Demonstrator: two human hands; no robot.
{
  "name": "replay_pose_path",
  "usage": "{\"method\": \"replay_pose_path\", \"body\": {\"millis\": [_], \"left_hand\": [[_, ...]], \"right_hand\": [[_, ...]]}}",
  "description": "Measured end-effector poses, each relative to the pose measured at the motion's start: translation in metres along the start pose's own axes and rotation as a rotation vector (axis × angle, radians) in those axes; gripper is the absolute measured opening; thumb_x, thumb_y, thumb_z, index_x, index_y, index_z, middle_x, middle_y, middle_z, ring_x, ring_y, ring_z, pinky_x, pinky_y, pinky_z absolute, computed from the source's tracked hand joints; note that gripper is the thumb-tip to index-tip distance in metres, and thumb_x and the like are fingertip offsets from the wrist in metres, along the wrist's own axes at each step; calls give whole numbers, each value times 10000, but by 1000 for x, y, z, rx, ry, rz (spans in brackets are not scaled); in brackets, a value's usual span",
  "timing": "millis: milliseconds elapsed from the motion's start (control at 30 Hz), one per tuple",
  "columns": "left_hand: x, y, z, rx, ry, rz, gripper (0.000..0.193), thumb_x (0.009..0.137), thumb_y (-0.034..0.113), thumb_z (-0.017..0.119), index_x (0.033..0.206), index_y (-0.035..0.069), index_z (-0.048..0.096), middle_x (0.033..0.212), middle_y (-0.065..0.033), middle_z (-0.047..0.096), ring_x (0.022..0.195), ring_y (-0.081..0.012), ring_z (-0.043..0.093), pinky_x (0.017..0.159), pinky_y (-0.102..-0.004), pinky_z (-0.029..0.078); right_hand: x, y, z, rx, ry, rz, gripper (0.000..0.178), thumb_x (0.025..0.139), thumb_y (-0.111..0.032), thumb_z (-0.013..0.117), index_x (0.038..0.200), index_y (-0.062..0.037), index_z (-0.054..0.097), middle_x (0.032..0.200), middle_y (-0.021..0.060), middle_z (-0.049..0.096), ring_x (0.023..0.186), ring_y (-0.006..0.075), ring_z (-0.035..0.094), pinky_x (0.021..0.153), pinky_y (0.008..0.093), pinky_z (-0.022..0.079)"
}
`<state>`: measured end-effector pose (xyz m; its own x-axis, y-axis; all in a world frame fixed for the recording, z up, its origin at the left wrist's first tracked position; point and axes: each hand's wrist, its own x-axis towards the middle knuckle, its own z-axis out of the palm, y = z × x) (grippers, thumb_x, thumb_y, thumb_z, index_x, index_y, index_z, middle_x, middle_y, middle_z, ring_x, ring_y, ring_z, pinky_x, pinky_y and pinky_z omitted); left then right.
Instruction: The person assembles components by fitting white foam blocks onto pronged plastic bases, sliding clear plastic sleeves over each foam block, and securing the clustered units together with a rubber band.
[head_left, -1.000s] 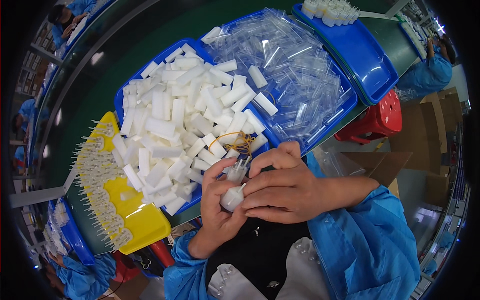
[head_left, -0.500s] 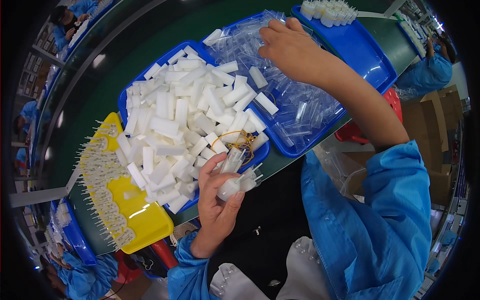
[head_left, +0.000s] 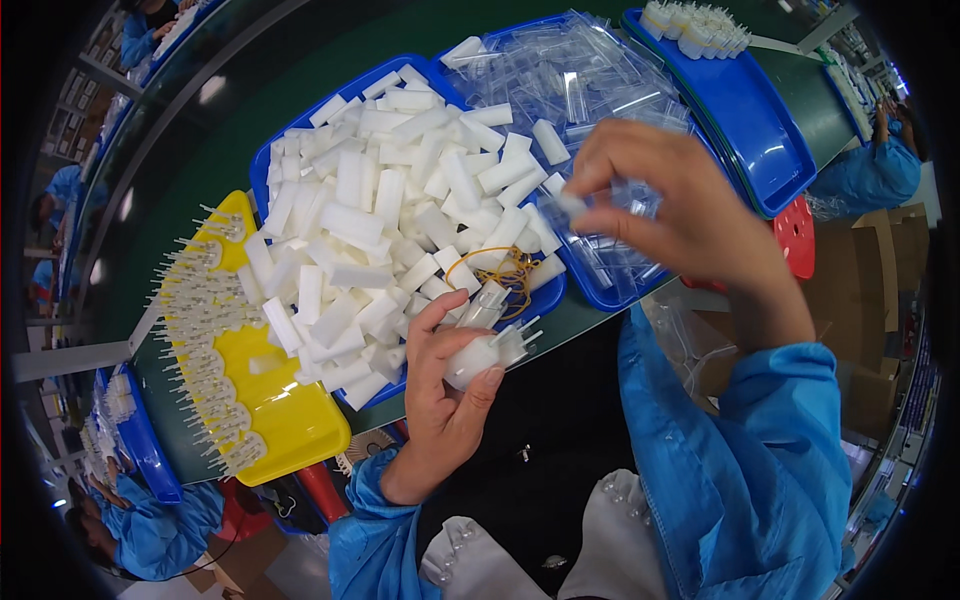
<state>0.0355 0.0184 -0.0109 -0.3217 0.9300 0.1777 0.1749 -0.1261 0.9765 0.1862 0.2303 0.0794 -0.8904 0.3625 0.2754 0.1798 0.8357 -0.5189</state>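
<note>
Head view: a green table [head_left: 580,320] carries blue trays [head_left: 262,175]. The white part [head_left: 470,365] is just beside the near table edge, partly covered by the left hand [head_left: 445,390]; curled fingers and thumb grip it. Clear tubes [head_left: 487,307] project alongside. The right hand [head_left: 680,195], motion-blurred, hides some clear sleeves [head_left: 590,80]. Its fingers are half-curled; whether the pale blur [head_left: 571,204] at the fingertips is a held item cannot be determined.

Open room lies over the upper-right blue tray [head_left: 757,130], while heaped white blocks [head_left: 389,195] and tangled bands [head_left: 515,275] obstruct the centre.
</note>
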Motion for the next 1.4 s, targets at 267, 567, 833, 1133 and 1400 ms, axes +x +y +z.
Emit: {"method": "replay_pose_path", "body": {"millis": [267,567,833,1133,1400], "left_hand": [[2,4,1,134,14,32,250,812,99,657,1051,49,600,1303,-197,382,1126,-288,453,934,-372,363],[2,8,5,194,46,45,248,814,78,646,1055,50,595,1327,-201,359,1117,-296,457,936,-385,368],[2,6,5,195,65,52,246,824,119,644,1046,39,577,1312,-209,369,1142,-307,434,946,-391,350],[3,4,5,175,88,54,218,853,164,618,1024,35,580,1277,-216,396,1166,-317,409,957,-406,323],[3,3,7,105,104,82,186,902,200,537,982,39,585,1204,-224,443,1119,-300,432,927,-393,332]], "right_hand": [[-38,-30,49,1095,146,259,319,790,1,657,1099,-30,585,968,63,524,795,84,537,689,224,454],[-42,-46,73,990,173,402,458,868,-11,568,1306,-3,436,1008,60,518,935,104,504,801,244,410],[-42,-45,90,1093,195,382,382,850,-15,612,1210,9,486,992,66,541,937,117,527,841,260,423],[-44,-42,94,1288,199,400,259,806,28,650,1036,0,536,1016,116,603,944,153,581,842,287,465],[-50,-43,105,1272,291,251,265,809,-17,674,1051,24,573,1022,105,598,919,152,601,790,255,507]]}}
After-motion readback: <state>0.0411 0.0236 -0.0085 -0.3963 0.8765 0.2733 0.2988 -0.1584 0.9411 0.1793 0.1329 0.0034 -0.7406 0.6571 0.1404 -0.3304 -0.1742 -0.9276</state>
